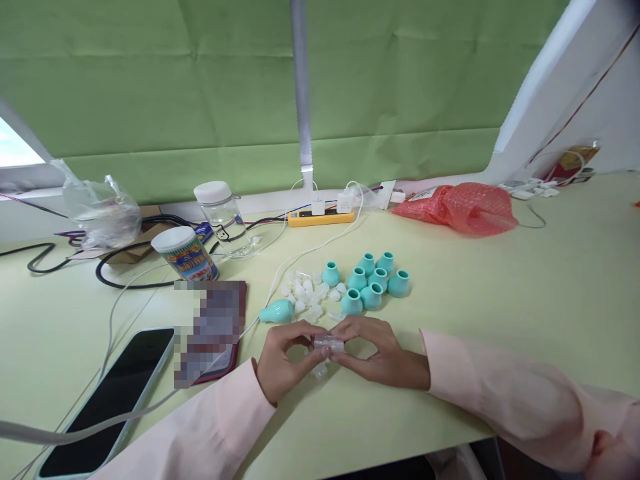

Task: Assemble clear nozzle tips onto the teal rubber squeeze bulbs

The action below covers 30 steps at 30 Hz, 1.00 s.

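Note:
My left hand (290,357) and my right hand (373,350) meet near the table's front edge. Between their fingertips they pinch a small clear plastic cylinder (329,344) from both ends. Just below it, another clear piece (319,370) shows, partly behind my left fingers; I cannot tell whether it is held or lying on the table. Beyond my hands lies a loose pile of small white and clear plastic parts (306,291). Several turquoise bulb-shaped pieces with open necks (373,295) stand to its right. One turquoise piece (278,311) lies on its side by my left hand.
Left of my hands are a phone with a dark red case (241,307), a larger black-screened phone (117,393), a printed tub (193,257) and a clear jar (225,223). White cables cross the table. Behind are a yellow power strip (323,219) and red bubble wrap (463,208).

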Motion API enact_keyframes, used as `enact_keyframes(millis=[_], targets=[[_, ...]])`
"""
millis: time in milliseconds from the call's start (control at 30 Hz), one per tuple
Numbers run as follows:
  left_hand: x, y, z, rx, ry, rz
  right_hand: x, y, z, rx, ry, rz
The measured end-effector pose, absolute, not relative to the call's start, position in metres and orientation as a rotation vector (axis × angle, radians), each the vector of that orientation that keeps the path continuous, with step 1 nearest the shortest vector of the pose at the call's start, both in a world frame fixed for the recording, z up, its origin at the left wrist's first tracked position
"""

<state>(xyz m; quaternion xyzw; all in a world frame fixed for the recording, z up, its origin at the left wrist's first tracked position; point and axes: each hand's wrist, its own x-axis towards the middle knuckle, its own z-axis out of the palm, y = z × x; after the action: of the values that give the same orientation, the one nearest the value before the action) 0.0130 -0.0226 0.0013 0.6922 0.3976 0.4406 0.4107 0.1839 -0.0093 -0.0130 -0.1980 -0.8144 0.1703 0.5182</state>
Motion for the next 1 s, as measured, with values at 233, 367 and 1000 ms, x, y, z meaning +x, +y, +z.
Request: enact_keyframes(millis=[233,367,1000], targets=[[0.012,-0.018,0.004,1.263,0.973,1.115,0.196,-0.003,-0.001,-0.55,-2.049,-0.032],[0.01,-0.017,0.006,1.18,0.989,1.137,0.202,0.009,0.0,-0.836,-2.011,-0.51],[0.005,-0.014,0.007,0.998,0.886,1.11,0.201,0.009,0.002,-0.542,-1.93,-0.12]])
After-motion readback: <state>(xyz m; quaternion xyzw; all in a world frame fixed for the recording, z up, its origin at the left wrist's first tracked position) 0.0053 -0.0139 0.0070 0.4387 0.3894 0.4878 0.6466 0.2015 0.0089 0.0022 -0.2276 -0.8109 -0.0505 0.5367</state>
